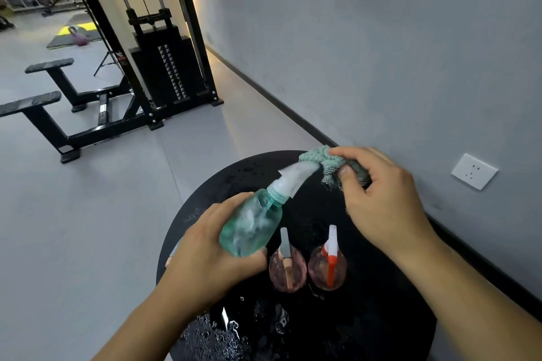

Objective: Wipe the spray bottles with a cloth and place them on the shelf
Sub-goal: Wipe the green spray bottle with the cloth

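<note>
Black round surface (381,316), wet, carries two pink bottles (287,269) upright near its centre. Above them, left hand (211,258) grips teal bottle (252,226), tilted. Right hand (381,199) pinches cloth (325,161) against its nozzle.

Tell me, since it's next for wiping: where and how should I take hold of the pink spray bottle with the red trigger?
Grip the pink bottle with the red trigger round its rounded body, probably coming from the right side, since the other pink bottle stands close on its left. It stands upright on the black round table, and the narrow white head and trigger look a poorer hold.
</note>
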Demonstrator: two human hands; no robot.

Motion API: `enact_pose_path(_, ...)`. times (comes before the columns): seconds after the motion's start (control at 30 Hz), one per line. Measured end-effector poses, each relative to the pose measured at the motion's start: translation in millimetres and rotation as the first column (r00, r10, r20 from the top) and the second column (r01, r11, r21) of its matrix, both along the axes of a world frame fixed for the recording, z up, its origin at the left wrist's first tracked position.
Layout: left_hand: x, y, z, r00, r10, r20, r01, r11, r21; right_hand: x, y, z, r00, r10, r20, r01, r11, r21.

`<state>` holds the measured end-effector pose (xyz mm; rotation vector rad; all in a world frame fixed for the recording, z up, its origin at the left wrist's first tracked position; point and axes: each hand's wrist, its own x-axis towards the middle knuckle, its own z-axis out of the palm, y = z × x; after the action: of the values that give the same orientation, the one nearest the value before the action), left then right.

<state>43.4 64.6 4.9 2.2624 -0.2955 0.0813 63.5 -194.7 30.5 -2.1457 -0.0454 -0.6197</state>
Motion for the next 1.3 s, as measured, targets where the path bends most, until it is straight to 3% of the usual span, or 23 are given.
enact_pose_path(0.13, 2.7, 1.1, 7.5, 0.979, 0.07, -0.189, -0.112, 0.969, -0.218, 1.6, -4.0, -0.7, 0.997, -0.076, -0.01, 0.076, 0.996, 0.045)
enact_pose_path(0.4, 7.7, 3.3, 9.3, 0.907, 0.061, -0.417, -0.253, 0.87, -0.423, 1.9, 0.9, -7.0, 0.998, -0.049, -0.049, 0.051, 0.998, 0.044)
enact_pose_path(0.67, 5.8, 0.2, 17.1, 0.878, -0.001, -0.478, -0.299, 0.778, -0.552, 2.6, 0.9, -9.8, 0.997, -0.037, -0.063, 0.041, 0.997, 0.066)
enact_pose_path(0.77, 1.3, -1.4, 26.7, 0.868, -0.015, -0.497, -0.285, 0.805, -0.521, 2.3, 1.1, -10.1, 0.998, -0.023, -0.062, 0.028, 0.996, 0.08)
enact_pose_path(0.83, -4.8, 13.2, 17.0, 0.89, -0.149, -0.431, -0.104, 0.855, -0.509, 2.1, 0.9, -10.8, 0.998, -0.014, -0.068, 0.02, 0.997, 0.079)
enact_pose_path(0.87, -4.0, 16.0, 17.0, 0.884, -0.006, -0.467, -0.257, 0.829, -0.496, 2.1, 0.8, -11.1, 0.997, -0.011, -0.072, 0.017, 0.997, 0.077)
enact_pose_path(0.9, 23.0, 13.7, 16.4, 0.823, 0.068, -0.564, -0.346, 0.848, -0.402, 2.2, 0.6, -11.3, 0.997, -0.011, -0.074, 0.016, 0.997, 0.074)
enact_pose_path(0.93, 34.6, 10.1, 22.0, 0.769, 0.098, -0.632, -0.33, 0.907, -0.262, 2.2, 0.6, -11.3, 0.997, -0.011, -0.075, 0.017, 0.997, 0.072)
enact_pose_path(0.97, 35.8, 9.0, 21.7, 0.747, 0.049, -0.663, -0.283, 0.926, -0.251, 2.3, 0.7, -11.1, 0.997, -0.013, -0.075, 0.018, 0.998, 0.068)
enact_pose_path(1.0, 21.5, 9.3, 23.2, 0.734, -0.055, -0.677, -0.29, 0.876, -0.385, 2.2, 0.7, -10.8, 0.997, -0.014, -0.077, 0.019, 0.998, 0.066)
enact_pose_path(1.03, 1.8, 14.6, 14.7, 0.784, -0.157, -0.6, -0.244, 0.811, -0.531, 2.3, 0.8, -10.5, 0.997, -0.014, -0.078, 0.019, 0.998, 0.067)
enact_pose_path(1.07, -1.2, 9.6, 22.7, 0.787, -0.205, -0.582, -0.21, 0.798, -0.565, 2.2, 1.0, -10.2, 0.997, -0.013, -0.079, 0.019, 0.998, 0.068)
enact_pose_path(1.13, 4.3, 2.3, 18.6, 0.788, -0.167, -0.593, -0.29, 0.748, -0.597, 1.9, 1.5, -10.1, 0.997, -0.012, -0.078, 0.017, 0.998, 0.064)
enact_pose_path(1.3, 11.1, 2.5, 10.1, 0.839, -0.124, -0.53, -0.257, 0.769, -0.586, 1.8, 1.9, -9.5, 0.997, -0.008, -0.078, 0.014, 0.997, 0.072)
